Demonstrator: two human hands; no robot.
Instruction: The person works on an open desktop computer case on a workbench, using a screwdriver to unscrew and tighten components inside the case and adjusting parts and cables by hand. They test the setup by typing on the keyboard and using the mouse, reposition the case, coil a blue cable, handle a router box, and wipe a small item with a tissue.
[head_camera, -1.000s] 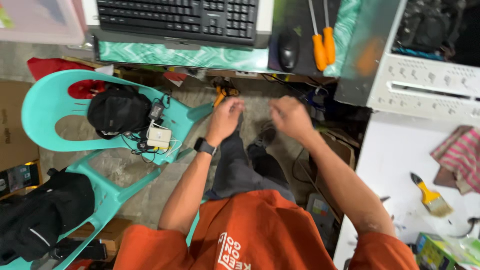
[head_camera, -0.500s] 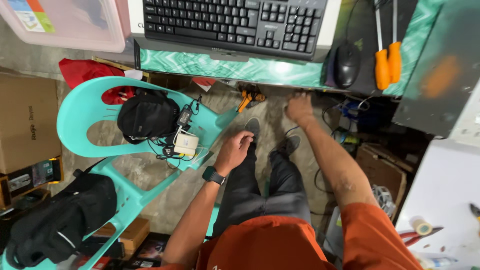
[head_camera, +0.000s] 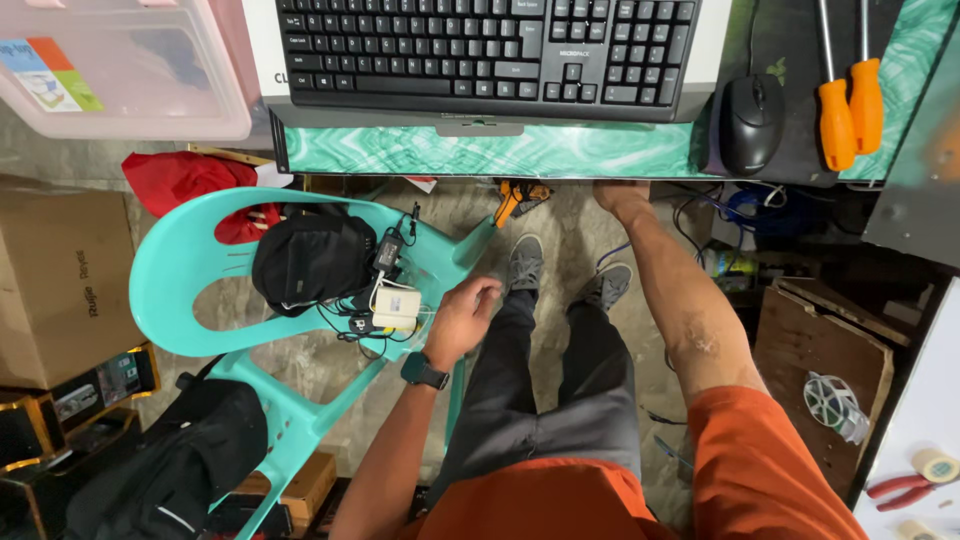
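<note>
Looked down through the head view. Found the left hand (head_camera: 465, 315) half curled above the knee, gripping nothing, just beside the front edge of the teal plastic chair (head_camera: 170, 290) and near the white adapter (head_camera: 397, 305). Followed the right hand (head_camera: 620, 195) up to the edge of the green desk (head_camera: 500, 150); lost the fingers beneath it, so could not tell how far open they were or what they held. Saw nothing lifted or carried by either hand. Noted the adapter lying untouched on the chair seat among black cables, against a black pouch (head_camera: 310, 258).

Turned to containers. Made out a clear plastic bin (head_camera: 120, 70) on the desk's left, with coloured paper inside and the rest blurred. Passed a cardboard box (head_camera: 50, 290) on the floor, contents hidden. Spotted a wooden box (head_camera: 830, 350) on the right with a wire spool (head_camera: 835, 400) resting on it or in it; could not tell which.
</note>
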